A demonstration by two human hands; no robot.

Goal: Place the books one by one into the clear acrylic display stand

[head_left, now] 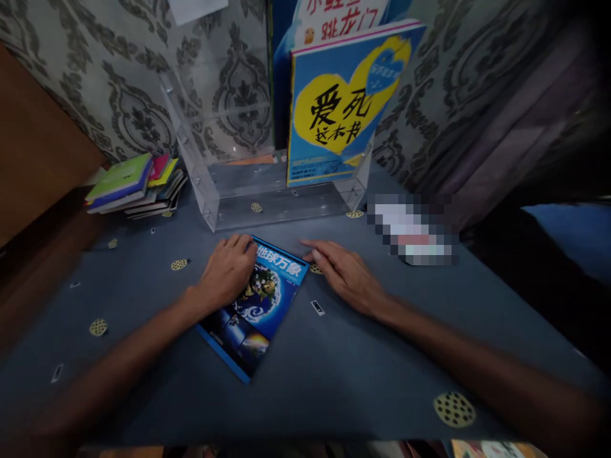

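A blue book (pixel 274 299) with a picture of the Earth and white Chinese lettering lies at a slant on the dark tablecloth. My left hand (pixel 230 270) rests on the upper left side of this book, its fingers curled at the edge and partly hidden. My right hand (pixel 344 275) is just beyond the book's right corner, with the index finger stretched out and the thumb near that corner; it holds nothing. Behind both hands is a clear acrylic book stand (pixel 281 210). On its right side leans a blue and yellow book (pixel 329 121), in front of another upright book (pixel 334 22).
To the left, a pile of thin books (pixel 136 184) lies near the wallpapered wall. A blurred-out pale object (pixel 413 229) is on the table right of the stand. Dark curtain folds (pixel 496 133) hang at the right. The table's near edge runs along the bottom.
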